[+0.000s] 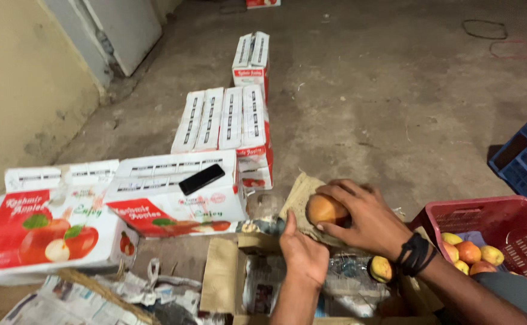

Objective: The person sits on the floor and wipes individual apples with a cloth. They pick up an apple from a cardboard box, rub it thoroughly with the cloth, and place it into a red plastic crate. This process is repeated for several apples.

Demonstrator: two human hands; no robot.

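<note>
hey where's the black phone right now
In the head view, the black phone lies on top of a white and red fruit carton, left of centre, just left of the right hand holding an apple.

Dim indoor light, perhaps overhead; slight softness.

I have one view only, from the head camera: it looks steeply down and forward, close over both hands (335, 232), with the concrete floor (366, 102) stretching away beyond the boxes (227, 120).
</note>
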